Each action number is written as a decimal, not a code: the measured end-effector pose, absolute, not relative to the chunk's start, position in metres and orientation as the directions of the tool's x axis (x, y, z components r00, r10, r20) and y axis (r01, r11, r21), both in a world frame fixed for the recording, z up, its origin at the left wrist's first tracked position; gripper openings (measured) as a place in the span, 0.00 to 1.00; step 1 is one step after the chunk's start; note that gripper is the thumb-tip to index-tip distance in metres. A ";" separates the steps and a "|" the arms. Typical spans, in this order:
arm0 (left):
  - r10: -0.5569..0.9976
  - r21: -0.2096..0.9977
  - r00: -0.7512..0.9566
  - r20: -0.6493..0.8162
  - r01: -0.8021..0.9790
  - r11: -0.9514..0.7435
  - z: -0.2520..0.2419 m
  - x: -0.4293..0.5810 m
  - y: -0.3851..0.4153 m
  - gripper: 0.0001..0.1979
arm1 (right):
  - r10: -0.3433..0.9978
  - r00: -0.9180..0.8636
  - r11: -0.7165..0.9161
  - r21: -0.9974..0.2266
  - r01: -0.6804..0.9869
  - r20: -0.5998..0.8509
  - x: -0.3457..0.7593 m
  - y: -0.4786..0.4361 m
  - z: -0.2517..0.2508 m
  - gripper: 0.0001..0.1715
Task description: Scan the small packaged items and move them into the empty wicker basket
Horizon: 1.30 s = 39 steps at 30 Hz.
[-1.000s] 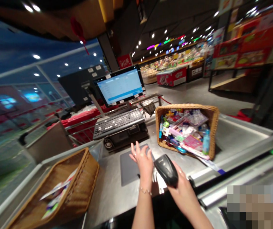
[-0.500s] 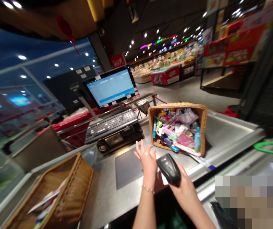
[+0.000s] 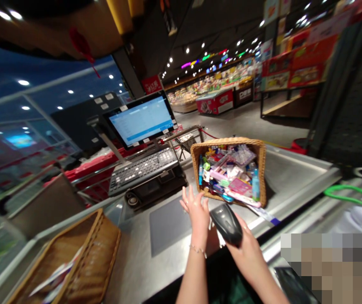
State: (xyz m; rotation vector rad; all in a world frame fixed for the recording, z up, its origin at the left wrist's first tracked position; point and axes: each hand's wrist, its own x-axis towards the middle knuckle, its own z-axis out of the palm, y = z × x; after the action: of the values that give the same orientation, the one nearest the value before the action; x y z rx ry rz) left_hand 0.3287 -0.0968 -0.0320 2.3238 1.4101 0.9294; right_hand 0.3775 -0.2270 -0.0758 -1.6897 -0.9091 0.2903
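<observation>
The right hand (image 3: 246,255) grips a black plastic barcode scanner (image 3: 226,223) firmly, while the open left hand (image 3: 198,215) sits just beside a brown wicker basket (image 3: 228,141).

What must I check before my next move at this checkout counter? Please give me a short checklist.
1. Scanner held: ok. The black handheld barcode scanner is gripped in the right hand.
2. Other hand free: ok. The left hand is open and holds nothing.
3. Goods within reach: ok. The left hand is close to the full wicker basket.
4. Room in the second basket: ok. The second wicker basket shows only a few flat packets, though part of it is out of view.
5. Checkout screen: cannot tell. It is lit, but its text is too small to read.
</observation>
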 end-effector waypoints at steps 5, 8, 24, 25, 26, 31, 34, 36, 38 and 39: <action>0.848 0.528 0.375 0.374 0.665 -0.528 -0.040 0.340 -0.096 0.11 | 0.667 0.692 -0.058 -0.907 0.417 0.275 0.381 -0.229 -0.073 0.30; 0.838 0.536 0.380 0.391 0.647 -0.543 -0.045 0.347 -0.096 0.10 | 0.645 0.708 -0.042 -0.911 0.411 0.289 0.383 -0.230 -0.071 0.30; 0.655 0.325 0.665 0.360 0.568 -0.756 -0.083 0.406 -0.088 0.11 | 0.646 0.721 -0.065 -0.924 0.378 0.250 0.390 -0.232 -0.090 0.32; 0.651 0.304 0.673 0.351 0.576 -0.759 -0.087 0.410 -0.087 0.11 | 0.644 0.721 -0.065 -0.921 0.383 0.254 0.391 -0.233 -0.090 0.33; 0.651 0.286 0.680 0.338 0.584 -0.759 -0.091 0.414 -0.085 0.10 | 0.642 0.722 -0.065 -0.920 0.387 0.258 0.391 -0.233 -0.090 0.33; 0.700 0.258 0.651 0.294 0.651 -0.714 -0.110 0.427 -0.077 0.15 | 0.632 0.729 -0.056 -0.922 0.382 0.264 0.392 -0.233 -0.092 0.33; 0.696 0.246 0.650 0.304 0.652 -0.717 -0.118 0.430 -0.073 0.12 | 0.630 0.729 -0.057 -0.920 0.387 0.268 0.392 -0.233 -0.092 0.34; 0.682 0.239 0.658 0.319 0.640 -0.730 -0.119 0.431 -0.072 0.10 | 0.630 0.726 -0.056 -0.916 0.398 0.276 0.391 -0.233 -0.092 0.34; 0.666 0.241 0.664 0.340 0.623 -0.745 -0.117 0.429 -0.072 0.10 | 0.630 0.723 -0.055 -0.912 0.406 0.283 0.391 -0.233 -0.092 0.34; 0.662 0.247 0.662 0.351 0.616 -0.748 -0.115 0.427 -0.073 0.09 | 0.629 0.723 -0.055 -0.912 0.406 0.284 0.391 -0.233 -0.092 0.34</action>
State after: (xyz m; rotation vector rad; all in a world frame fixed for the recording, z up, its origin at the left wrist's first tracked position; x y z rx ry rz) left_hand 0.4267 -0.0729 -0.1154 2.7655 1.0672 0.6488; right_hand 0.3906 -0.2333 -0.0917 -1.6792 -0.8381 0.2222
